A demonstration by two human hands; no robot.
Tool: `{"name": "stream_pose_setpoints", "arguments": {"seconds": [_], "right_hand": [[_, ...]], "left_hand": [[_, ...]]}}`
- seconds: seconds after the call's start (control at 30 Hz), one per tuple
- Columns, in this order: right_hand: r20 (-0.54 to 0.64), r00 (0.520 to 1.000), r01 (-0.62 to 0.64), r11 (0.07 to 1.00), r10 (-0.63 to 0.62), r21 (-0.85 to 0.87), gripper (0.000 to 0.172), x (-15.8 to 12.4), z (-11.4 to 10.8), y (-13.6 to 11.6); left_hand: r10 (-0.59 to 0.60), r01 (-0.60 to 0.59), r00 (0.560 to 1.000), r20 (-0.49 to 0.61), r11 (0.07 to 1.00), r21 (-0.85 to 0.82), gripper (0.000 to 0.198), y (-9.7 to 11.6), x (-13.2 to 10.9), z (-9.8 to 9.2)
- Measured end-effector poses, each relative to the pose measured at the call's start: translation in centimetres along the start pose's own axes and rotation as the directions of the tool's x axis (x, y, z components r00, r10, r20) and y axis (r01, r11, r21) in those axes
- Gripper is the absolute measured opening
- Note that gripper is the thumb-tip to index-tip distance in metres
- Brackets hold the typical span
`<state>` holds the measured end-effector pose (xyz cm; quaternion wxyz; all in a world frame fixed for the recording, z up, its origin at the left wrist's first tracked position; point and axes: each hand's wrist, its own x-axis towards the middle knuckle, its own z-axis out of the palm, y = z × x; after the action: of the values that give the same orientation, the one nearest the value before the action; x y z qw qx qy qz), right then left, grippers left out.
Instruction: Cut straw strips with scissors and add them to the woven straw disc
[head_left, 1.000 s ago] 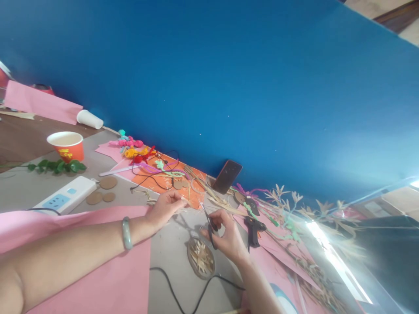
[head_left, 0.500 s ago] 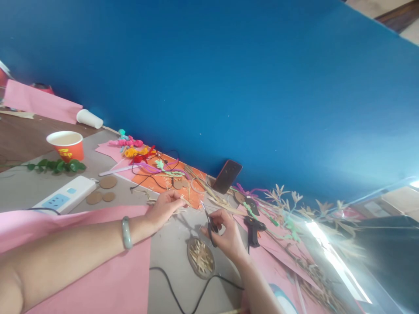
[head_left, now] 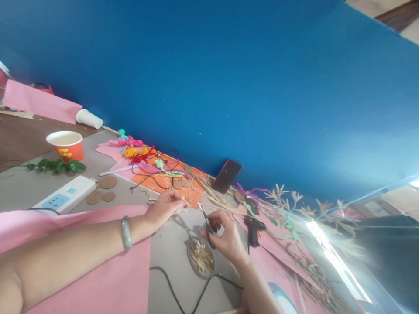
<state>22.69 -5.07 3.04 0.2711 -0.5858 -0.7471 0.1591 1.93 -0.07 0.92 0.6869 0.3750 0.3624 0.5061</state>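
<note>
Presently, the right hand [head_left: 225, 233] is curled round the handles of black-handled scissors [head_left: 210, 226], blades pointing forward and left. The left hand [head_left: 164, 208], thumb and fingertips pinched together, grips a pale dried strip [head_left: 184, 201] near the blade tips. Just nearside of the right hand sits an oval dish [head_left: 203, 275] holding pale clippings [head_left: 199, 256]; to its right, a black glue gun [head_left: 253, 230]; beyond it, a smartphone [head_left: 227, 176].
</note>
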Motion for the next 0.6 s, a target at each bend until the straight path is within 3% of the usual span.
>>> {"name": "stream_pose_setpoints", "arguments": {"seconds": [0.13,0.3,0.6], "right_hand": [[-0.025,0.999,0.031,0.999,-0.031,-0.009,0.026,0.1,-0.1,0.0],[-0.055,0.998,-0.014,0.999,0.016,0.028,0.029,0.1,0.1,0.2],[-0.008,0.999,-0.045,0.999,0.045,-0.007,0.024,0.1,0.2,-0.3]], "left_hand": [[-0.020,0.021,1.000,0.022,0.999,-0.041,0.024,-0.6,0.4,-0.3],[-0.036,0.046,0.994,0.099,0.995,-0.094,0.020,-1.2,0.8,-0.5],[-0.027,0.034,0.982,0.189,0.999,-0.032,0.016,-0.5,0.4,-0.3]]}}
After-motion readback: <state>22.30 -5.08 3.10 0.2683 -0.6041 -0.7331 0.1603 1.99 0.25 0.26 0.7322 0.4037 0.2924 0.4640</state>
